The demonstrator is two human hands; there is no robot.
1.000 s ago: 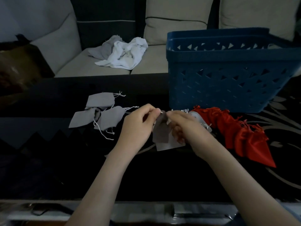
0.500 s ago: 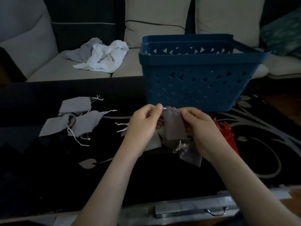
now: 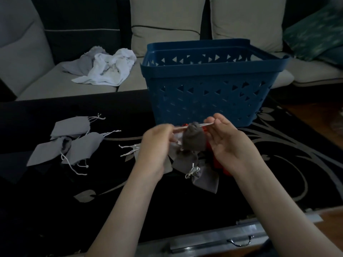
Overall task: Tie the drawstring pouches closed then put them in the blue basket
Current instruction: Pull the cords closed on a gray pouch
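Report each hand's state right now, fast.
Left hand: pinches the drawstring on the left side of the grey pouch.
Right hand: pinches the same drawstring on the pouch's right side.

The basket [image 3: 204, 97] at the surface's far edge was deep blue with a pattern of triangular holes, and the surface [image 3: 111, 201] was black with grey leaf-and-swirl markings. The raised pouch [image 3: 194, 141] was grey with a white drawstring [image 3: 206, 124], like the grey pouches [image 3: 81, 145] towards the left edge. The red pouches [image 3: 217, 163] showed beneath it.

Dim room, hands [image 3: 194, 143] motion-blurred, edges bowed
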